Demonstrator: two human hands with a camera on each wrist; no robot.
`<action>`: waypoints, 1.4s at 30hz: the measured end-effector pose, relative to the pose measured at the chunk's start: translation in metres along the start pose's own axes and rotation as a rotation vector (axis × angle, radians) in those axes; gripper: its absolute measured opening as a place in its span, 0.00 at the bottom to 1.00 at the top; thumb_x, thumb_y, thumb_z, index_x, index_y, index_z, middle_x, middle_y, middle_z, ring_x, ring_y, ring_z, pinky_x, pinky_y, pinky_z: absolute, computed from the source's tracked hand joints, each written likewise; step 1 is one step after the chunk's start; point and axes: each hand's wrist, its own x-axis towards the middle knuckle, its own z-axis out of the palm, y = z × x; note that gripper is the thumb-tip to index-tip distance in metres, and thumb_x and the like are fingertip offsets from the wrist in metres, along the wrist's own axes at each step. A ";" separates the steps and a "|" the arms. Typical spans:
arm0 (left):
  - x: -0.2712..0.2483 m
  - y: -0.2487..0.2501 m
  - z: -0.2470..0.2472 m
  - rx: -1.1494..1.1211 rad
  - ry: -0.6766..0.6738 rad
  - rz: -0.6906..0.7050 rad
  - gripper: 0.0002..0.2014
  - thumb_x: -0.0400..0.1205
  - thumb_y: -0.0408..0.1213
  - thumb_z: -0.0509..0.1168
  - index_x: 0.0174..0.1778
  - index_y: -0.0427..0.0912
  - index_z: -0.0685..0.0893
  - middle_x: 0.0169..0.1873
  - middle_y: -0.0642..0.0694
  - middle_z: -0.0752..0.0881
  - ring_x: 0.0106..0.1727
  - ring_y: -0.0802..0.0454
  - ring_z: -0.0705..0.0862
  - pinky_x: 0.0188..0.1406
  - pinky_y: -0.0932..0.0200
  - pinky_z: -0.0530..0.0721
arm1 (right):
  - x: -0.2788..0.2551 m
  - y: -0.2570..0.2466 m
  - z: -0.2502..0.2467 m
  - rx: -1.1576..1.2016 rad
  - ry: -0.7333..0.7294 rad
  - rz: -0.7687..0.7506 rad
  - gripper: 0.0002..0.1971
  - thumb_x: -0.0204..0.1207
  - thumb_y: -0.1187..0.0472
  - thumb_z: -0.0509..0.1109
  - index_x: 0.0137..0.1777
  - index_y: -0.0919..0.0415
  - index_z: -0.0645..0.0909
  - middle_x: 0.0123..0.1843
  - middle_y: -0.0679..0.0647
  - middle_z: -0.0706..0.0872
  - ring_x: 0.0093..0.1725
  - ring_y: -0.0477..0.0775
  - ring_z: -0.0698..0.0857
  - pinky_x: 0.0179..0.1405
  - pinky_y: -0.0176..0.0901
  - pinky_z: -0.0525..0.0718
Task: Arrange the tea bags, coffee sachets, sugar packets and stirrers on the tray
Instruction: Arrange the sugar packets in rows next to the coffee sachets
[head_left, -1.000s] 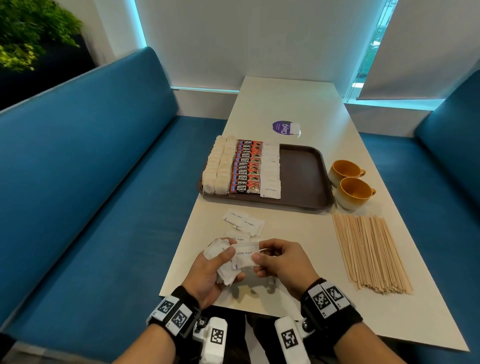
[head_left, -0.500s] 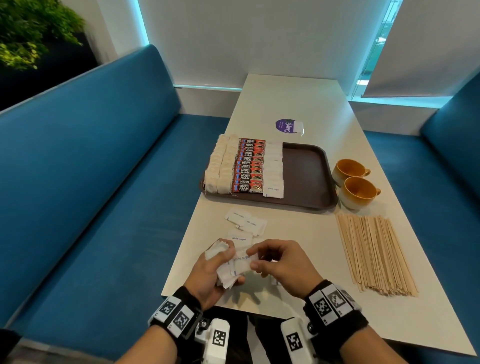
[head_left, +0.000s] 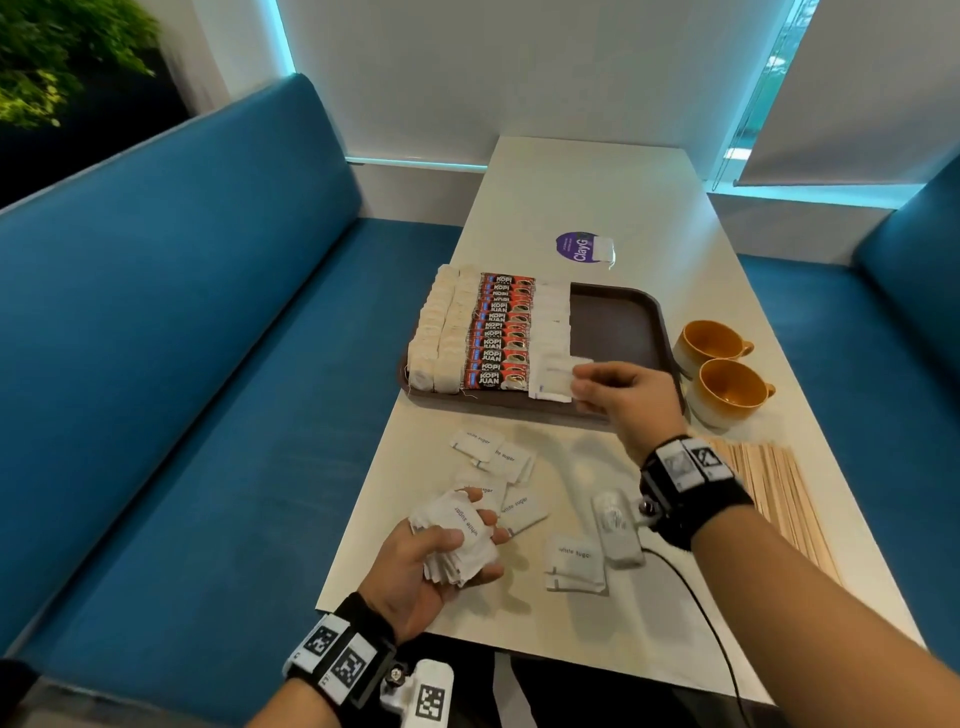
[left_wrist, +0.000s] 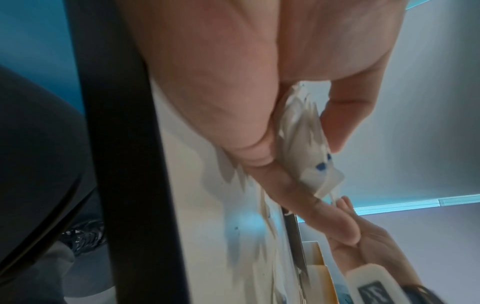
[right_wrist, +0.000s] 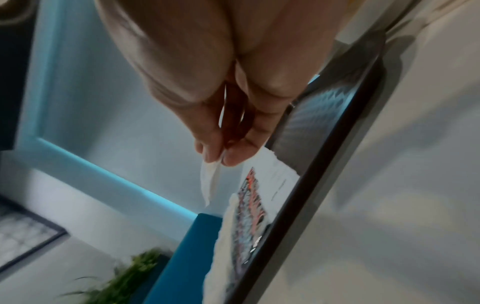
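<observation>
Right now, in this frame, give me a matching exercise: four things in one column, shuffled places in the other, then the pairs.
1. stirrers
2. coffee sachets
3. bunch of sugar packets
4. two orange cups

A. gripped in the left hand
B. on the tray, in a row
C. on the table, right of the tray
D. loose on the table, near right

Pairs: 1-D, 2-B, 3-A, 4-C

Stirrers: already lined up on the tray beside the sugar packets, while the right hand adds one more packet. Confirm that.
Not quite. The stirrers lie on the table right of the tray, as the head view shows. The right hand does hold a sugar packet over the tray.
</observation>
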 end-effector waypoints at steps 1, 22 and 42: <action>0.000 0.000 0.001 0.009 0.005 -0.005 0.28 0.71 0.24 0.67 0.70 0.33 0.82 0.57 0.28 0.85 0.59 0.29 0.88 0.43 0.38 0.90 | 0.012 0.002 -0.002 -0.009 0.011 0.019 0.07 0.72 0.74 0.81 0.49 0.68 0.91 0.46 0.61 0.93 0.41 0.55 0.92 0.43 0.39 0.92; 0.001 0.000 -0.004 -0.008 -0.040 0.011 0.29 0.71 0.21 0.69 0.71 0.33 0.80 0.59 0.25 0.84 0.63 0.23 0.84 0.47 0.35 0.90 | 0.066 0.027 0.013 -0.685 -0.092 0.124 0.06 0.72 0.62 0.84 0.45 0.52 0.92 0.41 0.50 0.86 0.39 0.46 0.83 0.35 0.32 0.77; -0.006 -0.002 0.012 0.197 0.125 0.078 0.25 0.76 0.38 0.77 0.69 0.35 0.83 0.54 0.27 0.87 0.44 0.39 0.89 0.25 0.53 0.86 | -0.127 0.033 0.037 -0.120 -0.312 0.183 0.08 0.73 0.66 0.83 0.49 0.66 0.90 0.37 0.59 0.91 0.32 0.52 0.85 0.33 0.42 0.85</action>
